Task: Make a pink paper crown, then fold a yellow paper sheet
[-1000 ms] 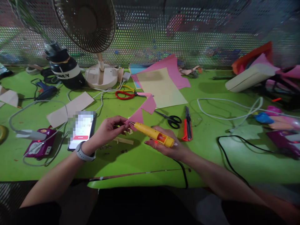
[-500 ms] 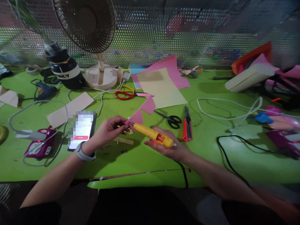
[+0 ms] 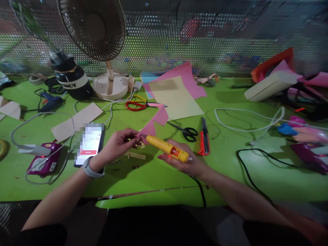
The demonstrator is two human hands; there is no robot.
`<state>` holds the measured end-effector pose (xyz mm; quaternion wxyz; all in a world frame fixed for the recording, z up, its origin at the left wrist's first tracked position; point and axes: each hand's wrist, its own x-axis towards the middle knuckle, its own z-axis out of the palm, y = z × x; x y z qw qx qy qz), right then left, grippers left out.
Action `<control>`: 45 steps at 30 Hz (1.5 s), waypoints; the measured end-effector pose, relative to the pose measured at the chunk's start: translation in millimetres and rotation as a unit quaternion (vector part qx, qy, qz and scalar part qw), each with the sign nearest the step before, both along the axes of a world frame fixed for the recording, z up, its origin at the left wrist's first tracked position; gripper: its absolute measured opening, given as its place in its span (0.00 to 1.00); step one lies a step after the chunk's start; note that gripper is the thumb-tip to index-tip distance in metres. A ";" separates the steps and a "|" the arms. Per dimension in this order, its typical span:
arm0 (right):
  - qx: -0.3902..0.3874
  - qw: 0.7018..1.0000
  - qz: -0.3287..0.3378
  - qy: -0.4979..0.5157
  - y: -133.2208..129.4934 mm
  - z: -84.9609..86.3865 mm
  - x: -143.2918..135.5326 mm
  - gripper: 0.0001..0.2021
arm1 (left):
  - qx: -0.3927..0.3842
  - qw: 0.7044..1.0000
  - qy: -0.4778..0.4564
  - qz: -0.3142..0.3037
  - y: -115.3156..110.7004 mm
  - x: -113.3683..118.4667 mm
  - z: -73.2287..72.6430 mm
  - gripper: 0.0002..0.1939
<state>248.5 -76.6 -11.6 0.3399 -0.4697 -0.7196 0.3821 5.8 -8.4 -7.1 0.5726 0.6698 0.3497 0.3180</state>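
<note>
Only the view is being slightly shifted since earlier, while in the closed fingers of the nearer left hand (image 3: 120, 145) pink paper (image 3: 149, 129) is being pinched by its near end, long axis slanting away rightward, and a glue gun (image 3: 162, 146) is being aimed leftward at it by the right hand's (image 3: 189, 163) wrapped fingers.

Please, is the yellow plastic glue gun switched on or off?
Probably on: a small red light glows at the yellow plastic glue gun, held in the right hand.

Green tabletop (image 3: 164, 174), perforated screen (image 3: 156, 37) behind
</note>
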 end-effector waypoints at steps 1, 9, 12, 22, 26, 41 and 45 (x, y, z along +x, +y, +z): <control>-0.004 1.000 0.000 0.000 0.2 0.1 -0.1 0.15 | -0.001 1.000 0.000 -0.001 0.1 -0.1 -0.3 0.14; -0.001 1.000 0.008 -0.006 0.8 0.0 0.9 0.13 | 0.012 1.000 0.001 -0.009 1.6 -1.4 -3.8 0.13; 0.001 1.000 0.012 -0.007 0.9 -1.0 1.4 0.14 | 0.013 1.000 0.004 -0.010 1.8 -1.2 -3.7 0.14; 0.028 0.999 0.014 -0.015 1.6 -2.5 2.5 0.15 | 0.013 1.000 0.004 -0.006 1.9 -1.2 -4.3 0.13; 0.043 0.999 0.017 -0.022 1.8 -3.1 2.4 0.13 | 0.009 1.000 0.002 -0.003 1.9 -1.3 -4.8 0.13; 0.106 0.925 -0.048 -0.362 24.2 -10.4 24.7 0.15 | -0.022 0.986 -0.052 0.155 13.3 -9.6 14.3 0.14; -0.003 0.896 0.010 -0.444 29.4 -5.4 36.7 0.18 | -0.017 0.982 -0.059 0.179 17.1 -15.3 17.8 0.14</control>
